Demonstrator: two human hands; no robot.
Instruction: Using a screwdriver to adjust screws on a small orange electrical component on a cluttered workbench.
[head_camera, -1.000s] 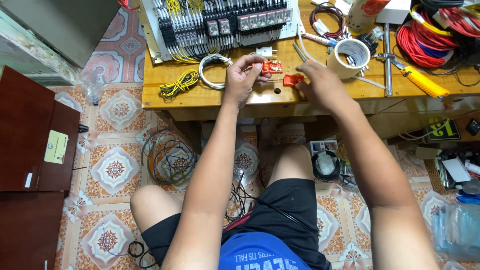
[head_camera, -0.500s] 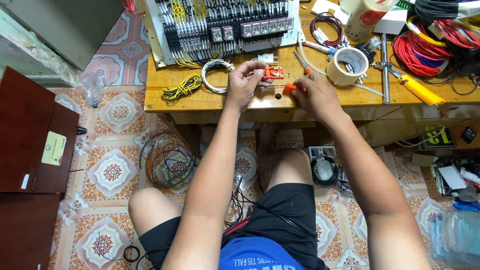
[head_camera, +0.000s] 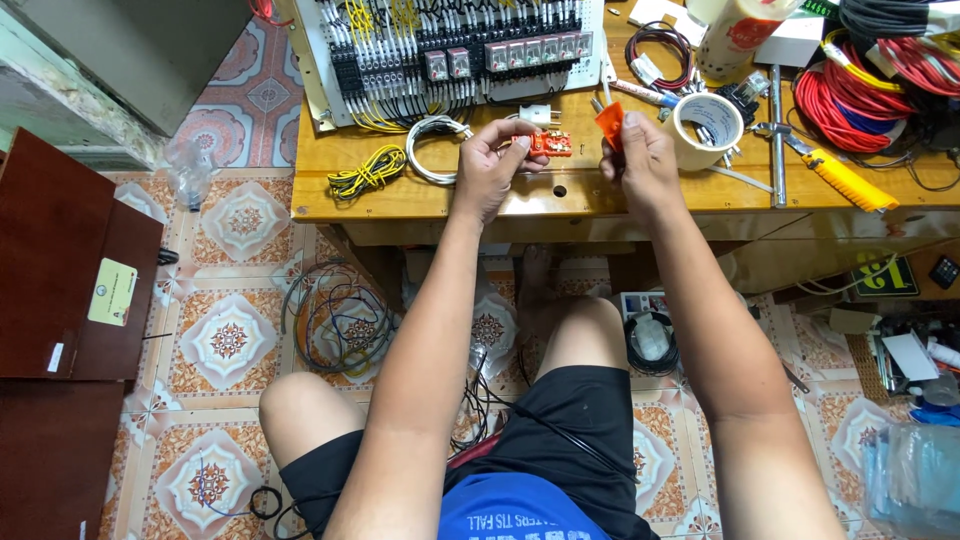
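My left hand (head_camera: 492, 160) pinches a small orange-red electrical part with metal terminals (head_camera: 551, 144) just above the wooden workbench (head_camera: 420, 196). My right hand (head_camera: 640, 160) holds an orange-handled tool (head_camera: 609, 126) upright, a short gap to the right of the part. Behind both hands lies a white wiring panel (head_camera: 455, 55) packed with relays and black and yellow wires. A white plug (head_camera: 537, 114) lies on the bench just beyond the part.
A tape roll (head_camera: 704, 128), a red cable coil (head_camera: 850, 105), a yellow-handled tool (head_camera: 842, 180), a white cable coil (head_camera: 430, 145) and a yellow wire bundle (head_camera: 365, 173) crowd the bench. Loose cables (head_camera: 335, 315) lie on the tiled floor. A dark brown cabinet (head_camera: 60, 290) stands left.
My right hand has lifted the orange tool upright and away from the part, opening a gap. My left hand keeps hold of the part. The camera view shifted slightly.
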